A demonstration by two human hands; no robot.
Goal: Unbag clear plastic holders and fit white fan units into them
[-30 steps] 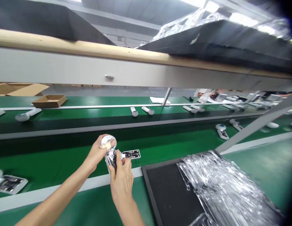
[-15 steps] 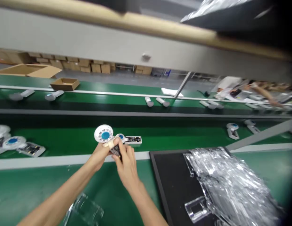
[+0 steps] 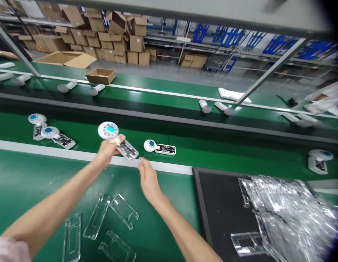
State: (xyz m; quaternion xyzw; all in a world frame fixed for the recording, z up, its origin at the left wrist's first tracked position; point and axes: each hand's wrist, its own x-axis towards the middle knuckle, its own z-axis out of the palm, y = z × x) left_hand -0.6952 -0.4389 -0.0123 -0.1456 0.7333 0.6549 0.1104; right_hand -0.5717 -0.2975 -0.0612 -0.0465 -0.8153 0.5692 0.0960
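My left hand (image 3: 108,147) is closed round the neck of a white device (image 3: 108,131) with a round head, a blue disc and an oblong body. The body's circuit board (image 3: 127,149) faces up, slanting down to the right, with a glossy edge. Just beyond its lower end, my right hand (image 3: 148,178) has loosely bent fingers, with nothing visible in them and a small gap to the device. A similar device (image 3: 165,149) lies on the green conveyor behind. Several clear plastic covers (image 3: 125,211) lie on the green bench below my hands.
To the right, a black tray (image 3: 216,196) bears a heap of clear plastic pieces (image 3: 294,203). More devices (image 3: 50,133) lie along the conveyor at left and far right. White-bodied units (image 3: 204,106) and an open cardboard box (image 3: 100,76) sit across on the far line. A slanted metal post (image 3: 272,69) stands beyond.
The view has swung left and lifted. My right hand has come off the board and drawn away to the right; my left hand still holds the device. Several clear covers now show on the bench.
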